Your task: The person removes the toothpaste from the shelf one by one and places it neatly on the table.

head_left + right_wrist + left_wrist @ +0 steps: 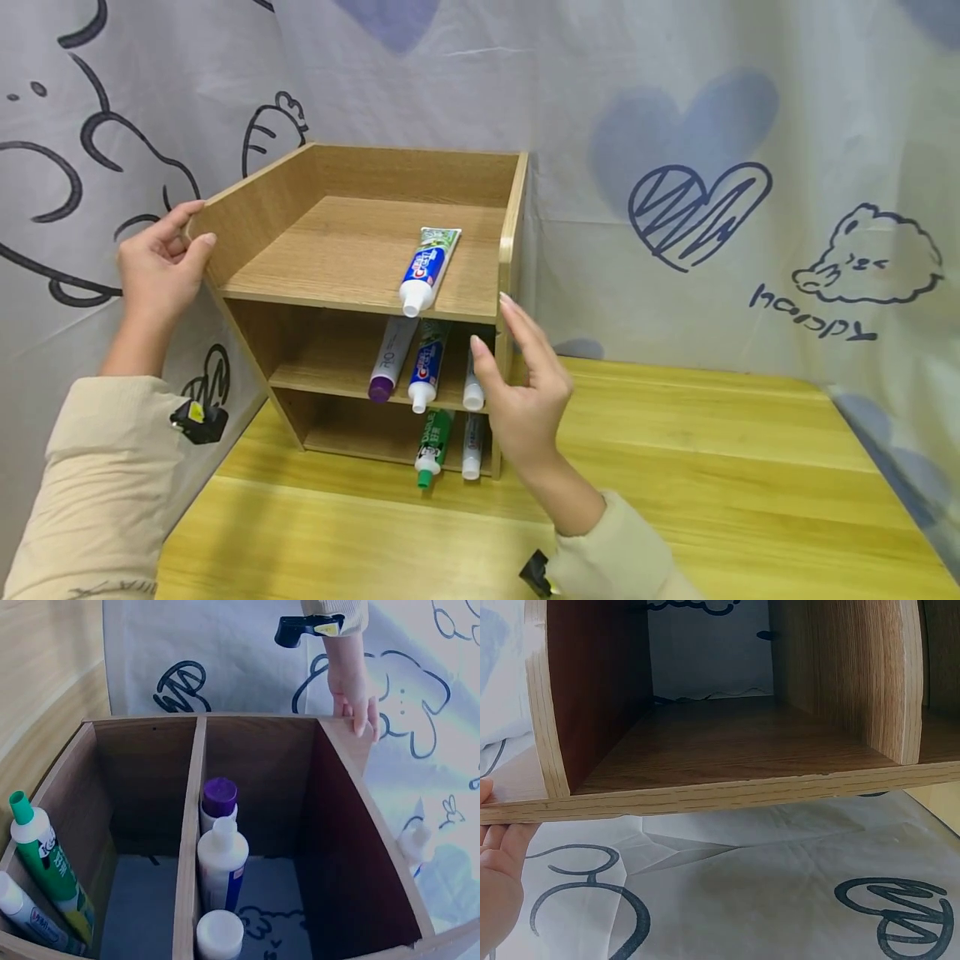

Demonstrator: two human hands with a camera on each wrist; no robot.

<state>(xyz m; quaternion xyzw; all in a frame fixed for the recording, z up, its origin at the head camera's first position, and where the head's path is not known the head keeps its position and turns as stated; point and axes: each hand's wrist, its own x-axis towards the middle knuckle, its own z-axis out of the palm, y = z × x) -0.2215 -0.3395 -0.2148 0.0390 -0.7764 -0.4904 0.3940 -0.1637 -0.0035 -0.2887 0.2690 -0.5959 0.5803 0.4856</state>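
Observation:
A wooden three-level shelf (390, 302) stands on the table in the head view. My left hand (161, 267) pinches its left side panel near the upper front corner, thumb inside and fingers outside. At the right front edge, my right hand (534, 387) has fingers extended beside the panel and thumb apart, with no tube in it. One blue-and-white toothpaste tube (429, 271) lies on the top board. The middle level holds a purple-capped tube (392, 358), a blue-and-white tube (426, 371) and a white-capped tube (472, 390). Below are a green tube (433, 442) and a slim white tube (472, 446).
The yellow wooden table (697, 467) extends to the right of the shelf. A pale curtain (570, 100) with drawn hearts and animals hangs behind and along the left side, close to the shelf. Tube caps stick out past the front board edges.

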